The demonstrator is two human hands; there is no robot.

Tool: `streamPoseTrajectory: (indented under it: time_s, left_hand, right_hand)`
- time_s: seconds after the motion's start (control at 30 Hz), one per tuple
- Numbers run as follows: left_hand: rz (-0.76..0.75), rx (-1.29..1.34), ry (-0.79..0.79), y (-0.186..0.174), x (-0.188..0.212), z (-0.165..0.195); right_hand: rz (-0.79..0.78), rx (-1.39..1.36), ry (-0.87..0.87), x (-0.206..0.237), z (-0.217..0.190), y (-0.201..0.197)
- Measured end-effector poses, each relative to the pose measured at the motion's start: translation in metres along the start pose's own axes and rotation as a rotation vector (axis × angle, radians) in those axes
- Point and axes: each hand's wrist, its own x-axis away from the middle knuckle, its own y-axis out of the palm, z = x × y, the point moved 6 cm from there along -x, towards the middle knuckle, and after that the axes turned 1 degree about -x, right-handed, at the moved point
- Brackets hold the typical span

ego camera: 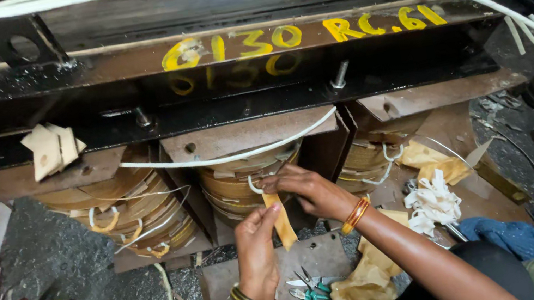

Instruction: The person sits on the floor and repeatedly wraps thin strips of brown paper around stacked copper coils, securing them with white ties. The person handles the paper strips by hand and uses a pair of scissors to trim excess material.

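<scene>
Down low, the left hand pinches a yellow paper strip at its lower end, while the right hand, at one o'clock, grips its top against the middle coil. Green pliers lie at five o'clock.

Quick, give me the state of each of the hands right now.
Left hand: closed, pinching the lower part of the yellow tape strip.
Right hand: closed on the strip's top end, at the middle coil.
</scene>
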Motion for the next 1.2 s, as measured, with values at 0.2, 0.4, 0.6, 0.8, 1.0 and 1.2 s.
streamPoseTrajectory:
  time_s: [0.2, 0.4, 0.6, 0.8, 1.0, 1.2]
  left_hand:
    - [0.031, 0.267, -0.196, -0.006, -0.013, 0.002]
    - [0.116, 0.060, -0.007, -0.017, -0.010, 0.021]
    - [0.088, 0.144, 0.069, -0.003, -0.037, 0.014]
    - [0.219, 0.259, 0.047, -0.016, -0.064, -0.020]
    - [0.321, 0.184, 0.037, -0.017, -0.066, -0.021]
    - [0.343, 0.139, 0.213, 0.004, -0.015, 0.007]
  right_hand:
    - [0.131, 0.063, 0.039, -0.002, 0.005, 0.008]
    - [0.228, 0.090, 0.235, -0.002, 0.015, 0.017]
    - [0.393, -0.103, 0.529, -0.001, 0.018, 0.017]
    - [0.366, 0.500, 0.089, -0.006, -0.020, 0.004]
    - [0.233, 0.512, 0.096, -0.004, -0.026, 0.019]
    - [0.150, 0.440, 0.193, 0.001, -0.002, 0.026]
